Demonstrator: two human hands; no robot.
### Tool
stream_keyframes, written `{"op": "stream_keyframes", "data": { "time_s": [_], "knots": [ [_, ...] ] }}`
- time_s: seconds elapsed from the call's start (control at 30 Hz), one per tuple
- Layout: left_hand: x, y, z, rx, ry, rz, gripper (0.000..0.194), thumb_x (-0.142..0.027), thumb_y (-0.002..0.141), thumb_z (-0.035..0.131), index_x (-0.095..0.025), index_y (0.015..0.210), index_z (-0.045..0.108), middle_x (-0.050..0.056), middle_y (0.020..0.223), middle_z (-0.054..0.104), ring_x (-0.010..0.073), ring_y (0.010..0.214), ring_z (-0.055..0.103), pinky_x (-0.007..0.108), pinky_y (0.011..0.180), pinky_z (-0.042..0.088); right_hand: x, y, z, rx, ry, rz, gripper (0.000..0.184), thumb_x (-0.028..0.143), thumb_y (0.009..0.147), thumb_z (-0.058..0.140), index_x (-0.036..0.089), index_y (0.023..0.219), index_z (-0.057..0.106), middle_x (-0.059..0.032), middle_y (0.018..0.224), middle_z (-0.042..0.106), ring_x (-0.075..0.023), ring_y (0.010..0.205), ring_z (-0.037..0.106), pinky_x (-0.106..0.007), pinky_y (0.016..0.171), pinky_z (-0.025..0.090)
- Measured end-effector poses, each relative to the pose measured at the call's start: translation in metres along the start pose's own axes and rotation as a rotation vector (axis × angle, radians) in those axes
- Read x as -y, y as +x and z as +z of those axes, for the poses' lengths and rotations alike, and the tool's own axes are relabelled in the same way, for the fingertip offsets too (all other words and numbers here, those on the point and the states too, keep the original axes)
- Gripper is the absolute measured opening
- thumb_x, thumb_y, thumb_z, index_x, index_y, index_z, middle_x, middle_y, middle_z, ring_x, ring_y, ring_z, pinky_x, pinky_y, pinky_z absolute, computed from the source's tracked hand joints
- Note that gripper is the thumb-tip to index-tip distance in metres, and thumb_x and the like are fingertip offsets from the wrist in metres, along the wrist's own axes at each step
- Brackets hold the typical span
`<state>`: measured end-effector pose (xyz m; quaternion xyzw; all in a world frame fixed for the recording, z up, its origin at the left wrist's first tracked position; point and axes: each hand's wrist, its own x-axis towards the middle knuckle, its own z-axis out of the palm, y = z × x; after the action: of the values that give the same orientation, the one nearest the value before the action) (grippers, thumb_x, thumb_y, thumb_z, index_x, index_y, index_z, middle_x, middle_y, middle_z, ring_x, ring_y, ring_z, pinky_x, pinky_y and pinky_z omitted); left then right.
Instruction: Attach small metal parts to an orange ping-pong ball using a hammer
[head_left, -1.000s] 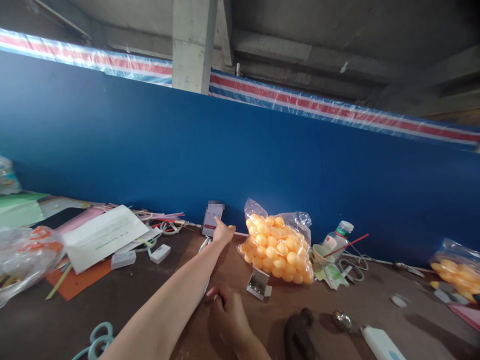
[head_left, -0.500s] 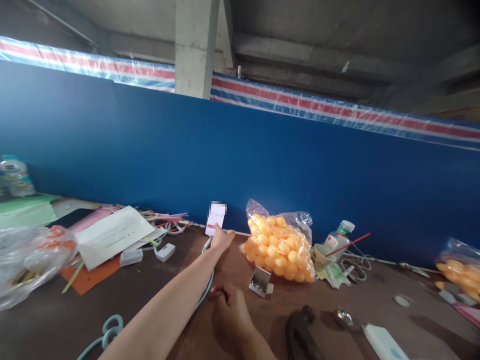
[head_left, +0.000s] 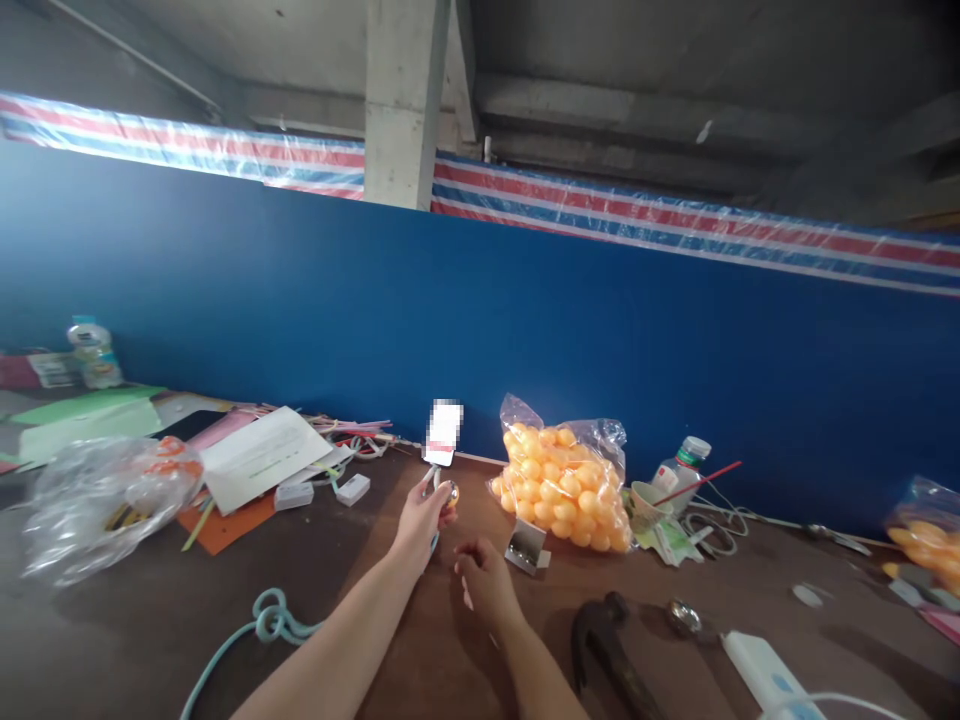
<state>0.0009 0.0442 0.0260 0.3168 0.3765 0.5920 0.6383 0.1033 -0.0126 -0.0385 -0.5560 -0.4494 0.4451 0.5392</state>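
My left hand (head_left: 421, 522) is closed around a small round thing (head_left: 450, 493), shiny with an orange tint, whose kind I cannot make out. Just beyond it a phone (head_left: 442, 440) with a lit, partly blurred-out screen leans against the blue partition. A pale blue cord runs beneath my left hand and arm. To the right and nearer me, my right hand (head_left: 486, 580) hovers low over the table with its fingers curled in; what they hold, if anything, is hidden. Beside it lies a small open box (head_left: 526, 546) with shiny contents, in front of a clear bag of orange balls (head_left: 562, 490).
A hammer (head_left: 611, 655), a shiny metal piece (head_left: 684, 617) and a white device (head_left: 761, 670) lie at the right front. Behind them stand a paper cup (head_left: 646, 503) and a bottle (head_left: 679, 470). Papers (head_left: 259, 455), a plastic bag (head_left: 112, 510) and coiled cord (head_left: 276, 615) are at left.
My left hand has drawn back from the phone towards me, and a small shiny round thing now shows in it. My right hand has moved slightly forward and right. The view has shifted a little left.
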Motion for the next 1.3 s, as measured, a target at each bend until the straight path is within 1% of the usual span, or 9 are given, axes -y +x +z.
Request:
{"op": "stream_keyframes", "data": {
  "time_s": [0.1, 0.2, 0.3, 0.57, 0.7, 0.8, 0.93, 1.03, 1.3],
  "knots": [
    [0.007, -0.018, -0.006, -0.072, -0.09, -0.054, 0.028, -0.024, 0.07, 0.069, -0.013, 0.09, 0.053, 0.004, 0.071, 0.061, 0.0086, 0.054, 0.059, 0.02, 0.052, 0.049, 0.001, 0.002, -0.009, -0.011, 0.223, 0.057, 0.014, 0.019, 0.063, 0.055, 0.02, 0.077, 0.052, 0.0049, 0.054, 0.054, -0.0097, 0.04, 0.047, -0.021, 0.039, 0.036],
    [0.019, -0.026, -0.011, -0.116, -0.134, -0.068, 0.023, -0.02, 0.074, 0.066, -0.012, 0.091, 0.052, 0.004, 0.071, 0.061, 0.0084, 0.052, 0.059, 0.02, 0.05, 0.049, 0.007, 0.002, -0.022, -0.031, 0.415, 0.045, 0.02, 0.015, 0.059, 0.06, 0.019, 0.077, 0.054, -0.0008, 0.073, 0.062, -0.0147, 0.065, 0.062, -0.025, 0.056, 0.049],
    [0.032, -0.028, -0.015, -0.121, -0.091, -0.084, 0.026, -0.02, 0.073, 0.068, -0.012, 0.093, 0.054, 0.005, 0.073, 0.063, 0.0095, 0.054, 0.06, 0.021, 0.051, 0.05, 0.011, 0.003, -0.031, -0.07, 0.46, 0.034, 0.02, 0.018, 0.061, 0.065, 0.018, 0.079, 0.056, -0.0043, 0.082, 0.064, -0.0184, 0.078, 0.064, -0.029, 0.065, 0.053],
    [0.042, -0.027, -0.019, -0.003, -0.025, -0.108, 0.025, -0.026, 0.07, 0.07, -0.011, 0.088, 0.06, 0.005, 0.076, 0.063, 0.0094, 0.059, 0.06, 0.019, 0.052, 0.05, 0.016, 0.004, -0.036, -0.132, 0.3, -0.027, 0.028, 0.042, 0.072, 0.063, 0.02, 0.088, 0.055, -0.006, 0.083, 0.068, -0.0176, 0.057, 0.063, -0.027, 0.044, 0.049],
    [0.041, -0.026, -0.024, 0.027, -0.075, -0.129, 0.02, -0.025, 0.072, 0.068, -0.012, 0.085, 0.061, 0.005, 0.076, 0.063, 0.0094, 0.061, 0.06, 0.02, 0.054, 0.051, 0.023, 0.0, -0.038, -0.165, 0.22, -0.004, 0.031, 0.048, 0.073, 0.061, 0.018, 0.079, 0.058, -0.0005, 0.061, 0.063, -0.0089, 0.036, 0.049, -0.018, 0.029, 0.035],
    [0.04, -0.027, -0.025, 0.039, -0.106, -0.142, 0.017, -0.024, 0.073, 0.067, -0.012, 0.083, 0.061, 0.005, 0.075, 0.063, 0.0097, 0.059, 0.06, 0.021, 0.054, 0.051, 0.029, -0.003, -0.04, -0.139, 0.343, 0.049, 0.028, 0.044, 0.076, 0.061, 0.016, 0.076, 0.059, 0.0034, 0.051, 0.056, -0.0035, 0.032, 0.039, -0.012, 0.027, 0.024],
    [0.035, -0.03, -0.024, 0.049, -0.121, -0.164, 0.015, -0.025, 0.073, 0.067, -0.012, 0.08, 0.06, 0.005, 0.071, 0.063, 0.0098, 0.057, 0.06, 0.021, 0.053, 0.051, 0.039, -0.006, -0.044, -0.025, 0.589, 0.241, 0.019, 0.03, 0.08, 0.057, 0.013, 0.082, 0.062, -0.0043, 0.066, 0.066, -0.0066, 0.046, 0.055, -0.013, 0.036, 0.041],
    [0.033, -0.032, -0.023, 0.06, -0.12, -0.166, 0.016, -0.025, 0.073, 0.067, -0.012, 0.079, 0.061, 0.005, 0.072, 0.063, 0.009, 0.056, 0.059, 0.02, 0.053, 0.05, 0.044, -0.008, -0.045, 0.053, 0.663, 0.26, 0.014, 0.017, 0.079, 0.055, 0.01, 0.089, 0.063, -0.0111, 0.084, 0.07, -0.012, 0.068, 0.066, -0.018, 0.054, 0.053],
    [0.034, -0.033, -0.021, 0.065, -0.126, -0.197, 0.014, -0.024, 0.073, 0.067, -0.012, 0.079, 0.061, 0.005, 0.073, 0.064, 0.0085, 0.056, 0.058, 0.019, 0.053, 0.05, 0.044, -0.011, -0.044, 0.067, 0.567, 0.152, 0.022, 0.018, 0.074, 0.065, 0.014, 0.096, 0.063, -0.0069, 0.087, 0.07, -0.0094, 0.064, 0.065, -0.016, 0.055, 0.054]
  ]
}}
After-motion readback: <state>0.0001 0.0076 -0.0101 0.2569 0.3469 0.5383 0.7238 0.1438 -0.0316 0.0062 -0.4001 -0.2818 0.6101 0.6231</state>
